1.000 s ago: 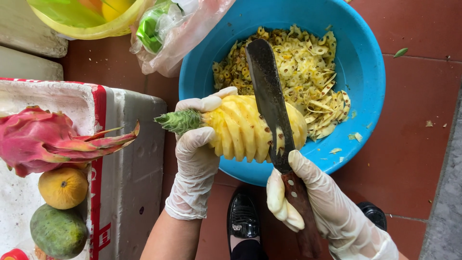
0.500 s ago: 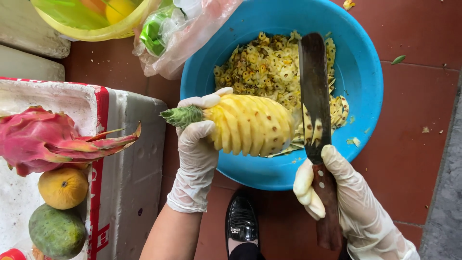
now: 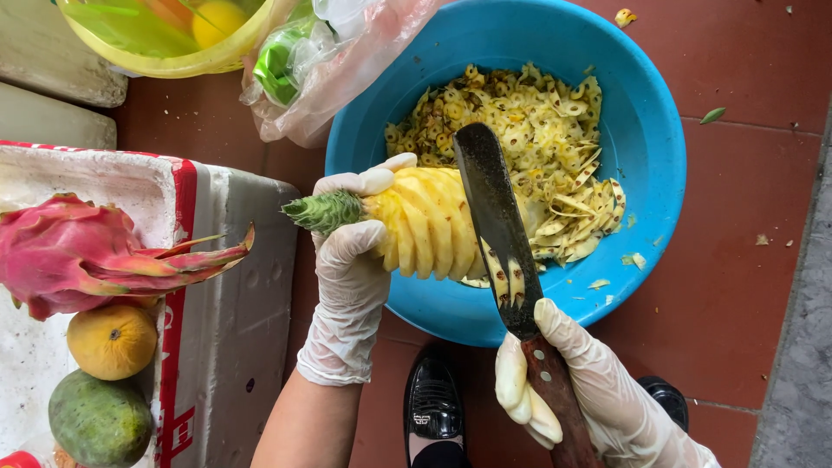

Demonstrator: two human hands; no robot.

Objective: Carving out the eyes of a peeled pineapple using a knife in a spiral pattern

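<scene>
My left hand point(image 3: 351, 269), in a thin clear glove, grips a peeled yellow pineapple point(image 3: 425, 221) near its trimmed green crown, holding it sideways over a blue basin point(image 3: 659, 147). My right hand point(image 3: 576, 390), gloved too, holds the wooden handle of a large dark knife point(image 3: 494, 234). The blade lies across the pineapple's right end, and strips of peel stick to it. A heap of pineapple peelings point(image 3: 529, 139) fills the basin.
A white foam box point(image 3: 225, 286) at the left holds a pink dragon fruit point(image 3: 78, 251), an orange fruit point(image 3: 111, 341) and a green fruit point(image 3: 100, 420). A yellow bag point(image 3: 165, 35) and a clear plastic bag point(image 3: 338, 61) lie beyond. Black shoes point(image 3: 433, 407) stand on red floor tiles.
The knife swung out to the right of the pineapple, then came back; its blade now lies across the fruit again. My left hand has kept hold of the pineapple.
</scene>
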